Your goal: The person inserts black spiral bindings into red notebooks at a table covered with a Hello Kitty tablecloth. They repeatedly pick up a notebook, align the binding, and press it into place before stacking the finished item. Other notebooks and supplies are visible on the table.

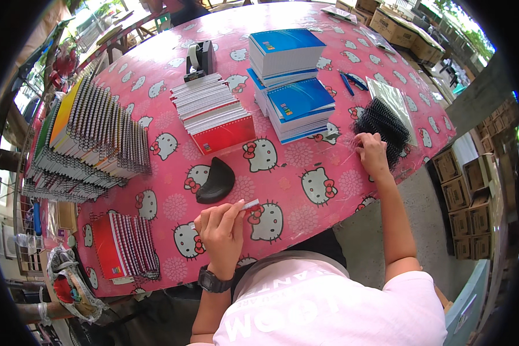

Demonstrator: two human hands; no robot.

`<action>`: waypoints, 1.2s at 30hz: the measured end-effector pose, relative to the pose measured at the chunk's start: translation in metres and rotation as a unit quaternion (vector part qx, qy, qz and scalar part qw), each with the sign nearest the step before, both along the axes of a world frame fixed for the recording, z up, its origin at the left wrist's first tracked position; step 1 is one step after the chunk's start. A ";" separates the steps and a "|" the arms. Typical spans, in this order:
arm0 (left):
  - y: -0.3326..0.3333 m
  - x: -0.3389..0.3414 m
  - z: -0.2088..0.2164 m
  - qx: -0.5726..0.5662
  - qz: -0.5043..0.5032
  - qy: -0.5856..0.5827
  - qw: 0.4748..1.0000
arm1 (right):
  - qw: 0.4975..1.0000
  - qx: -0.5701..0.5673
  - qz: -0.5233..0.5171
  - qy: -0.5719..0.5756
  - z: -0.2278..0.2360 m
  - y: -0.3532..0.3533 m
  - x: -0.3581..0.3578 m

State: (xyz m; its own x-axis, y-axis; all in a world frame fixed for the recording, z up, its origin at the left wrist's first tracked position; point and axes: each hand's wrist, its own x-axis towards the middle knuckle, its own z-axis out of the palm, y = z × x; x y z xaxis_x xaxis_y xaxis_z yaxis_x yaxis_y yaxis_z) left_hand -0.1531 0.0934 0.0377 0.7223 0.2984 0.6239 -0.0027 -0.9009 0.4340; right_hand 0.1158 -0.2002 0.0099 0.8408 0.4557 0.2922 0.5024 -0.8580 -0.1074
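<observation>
My left hand [222, 230] is closed around a thin white pad with a reddish edge [251, 204], seen edge-on near the front of the table. Most of the pad is hidden by my fingers. Just beyond it lies a black, curved, rounded block [216, 181]. Over on the right, my right hand [373, 154] has its fingers bent and pinched at the left side of a heap of black spiral binding coils [383, 127]. The coils rest partly on a clear plastic bag [395, 98].
Red-covered unbound pads [224, 134] and blue-covered stacks [301, 106] stand mid-table. Spiral-bound notebooks [98, 138] pile up at left, with red ones [124, 245] nearer. A tape dispenser [200, 60] and blue pens or cutters [352, 82] lie farther back on the pink tablecloth [294, 179].
</observation>
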 end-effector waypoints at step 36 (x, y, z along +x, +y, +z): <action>0.003 0.001 0.015 -0.030 -0.003 0.029 0.999 | 0.835 0.229 0.403 0.297 0.063 0.149 -0.122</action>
